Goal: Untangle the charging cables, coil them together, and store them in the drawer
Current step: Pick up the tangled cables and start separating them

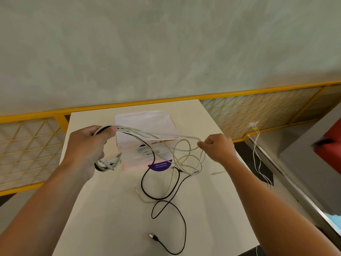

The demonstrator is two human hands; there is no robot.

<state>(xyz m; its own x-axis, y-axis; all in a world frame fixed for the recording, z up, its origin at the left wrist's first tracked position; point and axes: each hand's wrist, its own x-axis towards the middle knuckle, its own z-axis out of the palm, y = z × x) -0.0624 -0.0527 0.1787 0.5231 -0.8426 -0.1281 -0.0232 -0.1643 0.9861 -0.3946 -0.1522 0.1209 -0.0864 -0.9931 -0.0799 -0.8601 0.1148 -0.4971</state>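
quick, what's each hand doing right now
left hand: grips a bundle of cables, white and black.
right hand: pinches a white cable from the tangle.

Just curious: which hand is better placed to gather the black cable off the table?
Probably right: the left hand grips the bundle, while the right hand only pinches one white cable.
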